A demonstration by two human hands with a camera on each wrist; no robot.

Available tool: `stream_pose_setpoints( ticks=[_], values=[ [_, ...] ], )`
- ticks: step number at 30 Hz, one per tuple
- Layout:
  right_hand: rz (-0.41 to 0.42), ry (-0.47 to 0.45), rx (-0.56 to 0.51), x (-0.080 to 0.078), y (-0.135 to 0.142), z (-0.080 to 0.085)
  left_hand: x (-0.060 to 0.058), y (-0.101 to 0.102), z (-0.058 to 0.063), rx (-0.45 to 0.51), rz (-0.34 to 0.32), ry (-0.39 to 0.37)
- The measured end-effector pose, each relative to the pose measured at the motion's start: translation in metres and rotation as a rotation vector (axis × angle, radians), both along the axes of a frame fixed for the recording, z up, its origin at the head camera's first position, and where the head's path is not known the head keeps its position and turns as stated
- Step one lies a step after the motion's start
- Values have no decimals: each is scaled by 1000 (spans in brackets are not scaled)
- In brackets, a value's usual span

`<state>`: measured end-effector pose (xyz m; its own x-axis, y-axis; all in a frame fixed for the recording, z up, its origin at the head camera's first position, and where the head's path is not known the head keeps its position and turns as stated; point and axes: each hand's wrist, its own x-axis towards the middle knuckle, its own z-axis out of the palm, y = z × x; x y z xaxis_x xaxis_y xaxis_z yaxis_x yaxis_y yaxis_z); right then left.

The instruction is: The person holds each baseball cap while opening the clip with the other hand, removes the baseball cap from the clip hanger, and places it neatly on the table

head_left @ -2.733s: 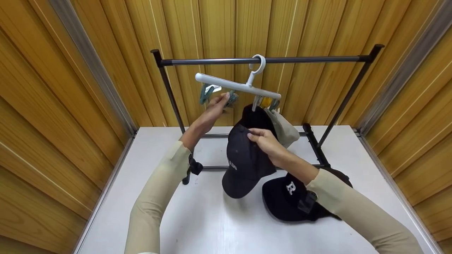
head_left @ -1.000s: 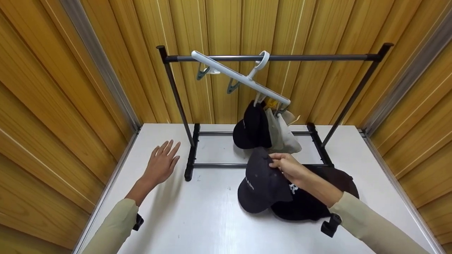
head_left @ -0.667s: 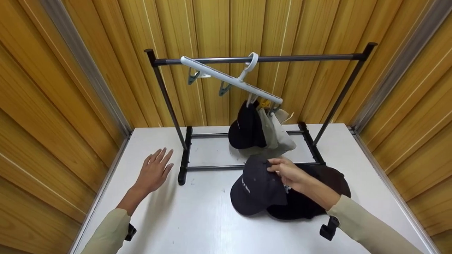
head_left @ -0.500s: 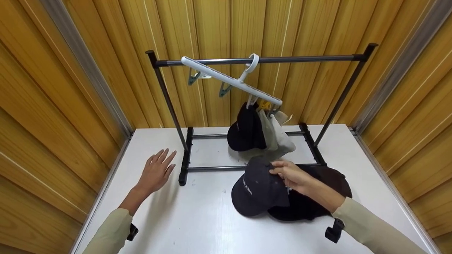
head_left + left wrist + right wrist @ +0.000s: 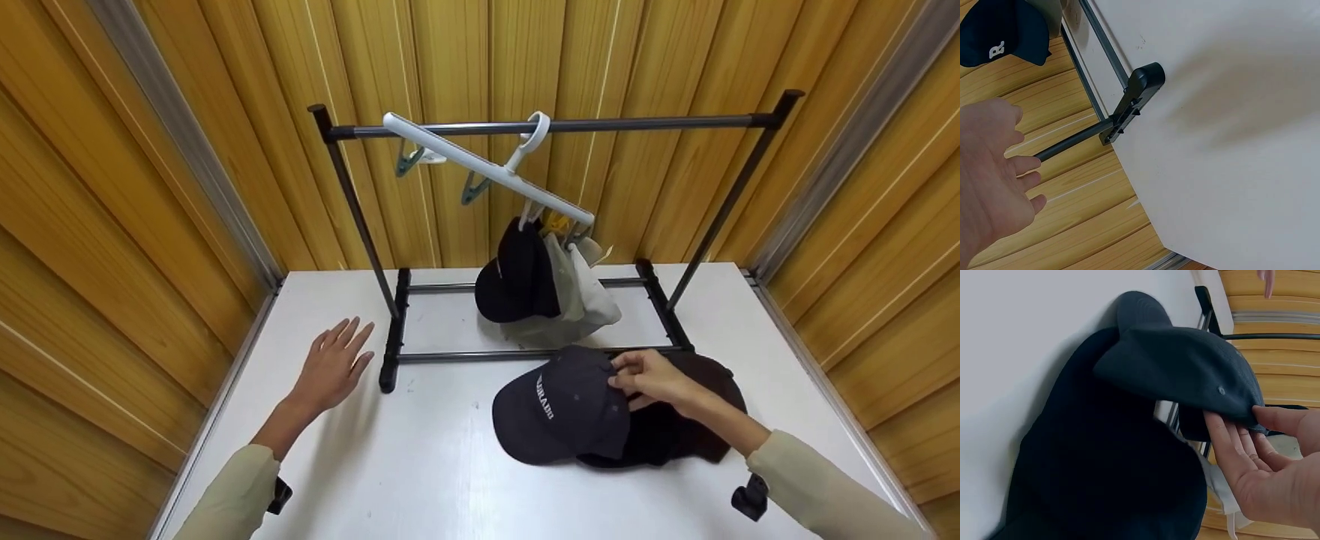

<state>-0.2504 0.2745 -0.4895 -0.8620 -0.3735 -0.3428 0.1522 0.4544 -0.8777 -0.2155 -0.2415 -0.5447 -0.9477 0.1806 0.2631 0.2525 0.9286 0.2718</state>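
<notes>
My right hand (image 5: 651,381) pinches a dark baseball cap (image 5: 559,409) with white lettering near the top of its crown. In the right wrist view the thumb lies over the cap (image 5: 1185,365) and the fingers are beneath it. The cap overlaps a black cap (image 5: 660,435) lying on the white table, and a dark brown cap (image 5: 709,382) shows behind my wrist. My left hand (image 5: 330,367) hovers at the left with spread fingers, holding nothing; the left wrist view shows its palm (image 5: 988,169) too.
A black rack (image 5: 660,124) carries a tilted white clip hanger (image 5: 480,165), its left end high. At its lower right end hang a black cap (image 5: 517,277) and pale caps (image 5: 574,292). Two green clips (image 5: 474,187) at the left hold nothing. Wood-patterned walls (image 5: 450,60) enclose the table.
The lettered cap has come down from beside the hanger to the caps on the table with my right hand. My left hand has left the clips, moving down-left. The hanger tilts more steeply.
</notes>
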Motion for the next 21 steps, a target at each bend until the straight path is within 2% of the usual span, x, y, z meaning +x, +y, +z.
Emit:
stream_pose_setpoints(
  ticks=[11, 17, 21],
  values=[
    [-42, 72, 83, 1, 11, -3, 0, 2, 0, 22, -14, 7],
    [-95, 42, 115, 2, 18, -4, -6, 13, 2, 32, -25, -2],
    [-109, 66, 128, 3, 23, -6, -10, 19, 3, 38, -40, 2]
  ],
)
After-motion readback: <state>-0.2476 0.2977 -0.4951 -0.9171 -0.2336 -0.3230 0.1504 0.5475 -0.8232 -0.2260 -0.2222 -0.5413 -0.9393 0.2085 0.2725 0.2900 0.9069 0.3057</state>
